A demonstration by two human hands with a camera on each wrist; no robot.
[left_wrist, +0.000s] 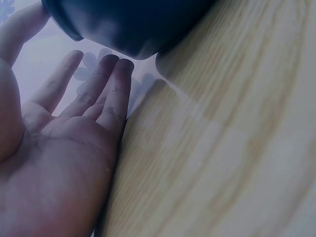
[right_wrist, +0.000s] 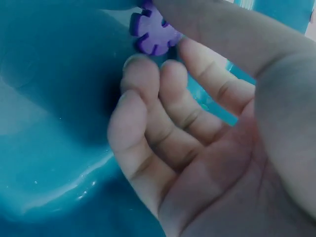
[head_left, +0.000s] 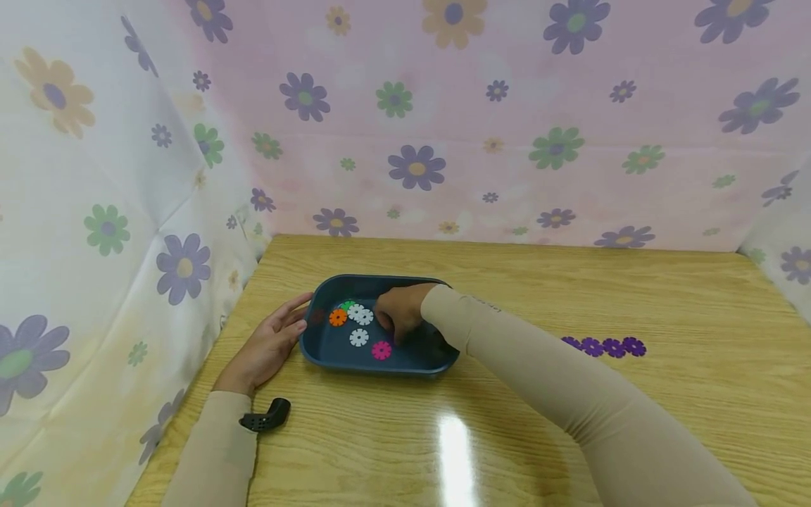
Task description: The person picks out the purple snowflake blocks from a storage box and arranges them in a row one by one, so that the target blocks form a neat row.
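Inside a dark blue plastic tub, my right hand reaches down with curled fingers. Its thumb and forefinger pinch a purple snowflake disc, a notched plastic building piece, close over the tub's floor. My left hand is at the tub's left end, its fingers fairly straight and its thumb against the outer wall. Left of the right hand lie an orange disc, a green disc partly covered, several white discs and a pink disc.
A row of purple discs lies on the wooden table to the right, partly hidden by my right sleeve. A black strap-like piece sits at my left wrist. Flower-patterned cloth hangs along the back and sides.
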